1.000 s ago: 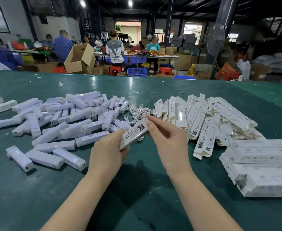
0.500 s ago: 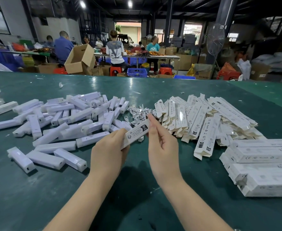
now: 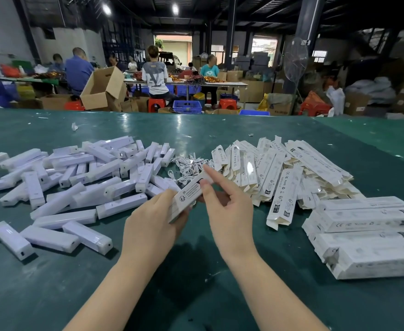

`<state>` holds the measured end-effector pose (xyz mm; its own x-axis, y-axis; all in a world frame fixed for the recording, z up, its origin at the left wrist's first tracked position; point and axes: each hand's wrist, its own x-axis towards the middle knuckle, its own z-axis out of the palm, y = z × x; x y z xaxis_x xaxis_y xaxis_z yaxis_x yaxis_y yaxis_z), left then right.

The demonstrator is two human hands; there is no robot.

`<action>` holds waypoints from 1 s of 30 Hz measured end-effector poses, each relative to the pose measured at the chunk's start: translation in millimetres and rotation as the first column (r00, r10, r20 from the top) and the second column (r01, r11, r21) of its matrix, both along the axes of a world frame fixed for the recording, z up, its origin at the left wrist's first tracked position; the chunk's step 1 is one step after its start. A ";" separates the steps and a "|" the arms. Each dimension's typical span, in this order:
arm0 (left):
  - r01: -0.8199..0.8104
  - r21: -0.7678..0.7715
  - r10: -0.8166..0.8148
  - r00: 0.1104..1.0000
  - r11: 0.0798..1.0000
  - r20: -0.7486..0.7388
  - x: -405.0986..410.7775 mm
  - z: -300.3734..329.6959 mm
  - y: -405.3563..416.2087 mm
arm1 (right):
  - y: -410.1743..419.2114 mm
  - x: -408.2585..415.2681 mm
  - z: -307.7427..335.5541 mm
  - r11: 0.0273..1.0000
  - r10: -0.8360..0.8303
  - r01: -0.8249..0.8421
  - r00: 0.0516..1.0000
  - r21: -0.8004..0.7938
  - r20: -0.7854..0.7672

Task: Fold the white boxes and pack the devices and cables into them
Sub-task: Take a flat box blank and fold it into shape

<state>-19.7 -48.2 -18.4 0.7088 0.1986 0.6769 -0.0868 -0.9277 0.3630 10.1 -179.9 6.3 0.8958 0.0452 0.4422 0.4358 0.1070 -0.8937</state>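
White devices [image 3: 62, 182], black-printed white boxes [image 3: 284, 197] and white cables [image 3: 189, 167] on a green table [image 3: 196, 295].

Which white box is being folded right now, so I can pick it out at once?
Start from the green table, with the loose devices left and the flat boxes right. Between those piles, the left hand and right hand hold one white box. Unlike the others, it is off the table.

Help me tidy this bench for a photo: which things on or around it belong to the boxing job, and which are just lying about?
Part of the job:
- white box, held by left hand and right hand
- loose devices
- cable pile
- flat boxes
- stack of closed boxes

Just lying about:
- paper scraps on the green table
- cardboard carton
- standing fan
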 end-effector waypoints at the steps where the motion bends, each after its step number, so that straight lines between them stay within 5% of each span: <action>1: 0.016 -0.020 -0.016 1.000 1.000 -0.007 0.8 0.3 -1.2 | -2.1 2.3 1.3 0.999 -0.011 0.013 0.999 0.040 -0.031; 8: 0.063 -0.051 -0.063 0.998 0.997 -0.009 0.8 0.3 1.7 | -6.3 9.1 4.7 0.989 -0.031 0.043 0.995 0.140 -0.091; 19: 0.029 -0.044 -0.028 0.999 0.999 0.024 0.5 -2.9 1.1 | -10.2 16.3 7.9 0.999 -0.018 0.021 0.998 -0.049 0.056; 24: 0.135 -0.180 -0.137 0.991 0.974 0.000 -1.9 -5.6 0.5 | -25.0 23.5 19.0 0.964 -0.237 0.246 0.967 -0.106 0.091; 26: 0.268 -0.247 -0.281 0.960 0.931 -0.017 -1.7 -8.2 3.6 | -34.1 25.2 24.0 0.795 -0.298 0.421 0.898 -0.436 0.324; 28: 0.346 -0.275 -0.368 0.929 0.897 -0.030 0.6 -10.2 5.4 | -35.8 22.8 28.9 0.527 -0.047 0.451 0.862 -0.721 0.505; 30: 0.411 -0.272 -0.428 0.904 0.870 -0.006 2.0 -10.8 4.7 | -32.8 11.0 33.8 0.361 0.220 0.349 0.869 -0.865 0.443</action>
<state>-17.7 -43.5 -29.2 0.8042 0.0344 0.5933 -0.4153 -0.6817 0.6024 21.0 -212.7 40.1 0.6399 0.6140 0.4621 0.7287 -0.6758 -0.1112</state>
